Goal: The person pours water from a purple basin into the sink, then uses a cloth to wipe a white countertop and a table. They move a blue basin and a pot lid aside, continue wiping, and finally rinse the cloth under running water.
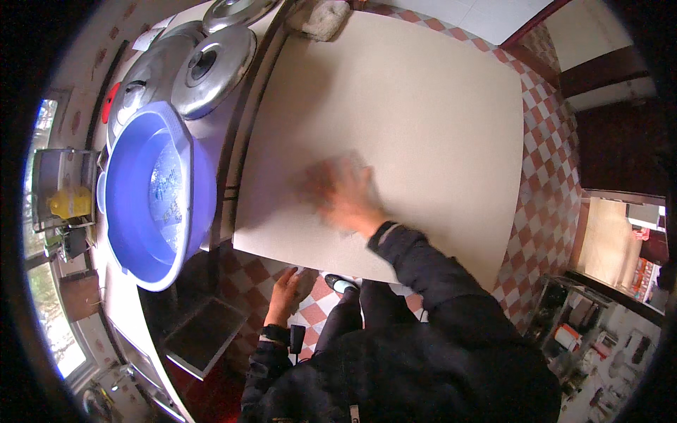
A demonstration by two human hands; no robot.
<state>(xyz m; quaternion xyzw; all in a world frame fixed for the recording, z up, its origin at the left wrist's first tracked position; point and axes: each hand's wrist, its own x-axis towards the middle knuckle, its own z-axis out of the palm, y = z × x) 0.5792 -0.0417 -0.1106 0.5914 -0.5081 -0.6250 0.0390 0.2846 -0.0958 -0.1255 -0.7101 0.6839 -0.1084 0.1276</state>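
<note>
In the head view, a large pale, smooth rectangular surface [433, 121] spreads before me. My right hand [346, 198] is over its near middle, fingers spread and heavily blurred. A greyish-brown smear shows around the fingertips; I cannot tell whether it is a cloth under the hand or only motion and shadow. My left hand [285, 293] hangs just off the near edge of this surface, above the tiled floor. Its thumb points up and the palm side is shaded, so any thing in it cannot be made out. Black sleeves cover both arms.
At the left, a blue plastic basin [203, 180] stands on a counter beside metal pot lids [217, 74]. A rough, pale cloth-like bundle [320, 18] lies at the far edge. Checkered tiles [547, 153] run along the right. A cluttered shelf [587, 328] is at lower right.
</note>
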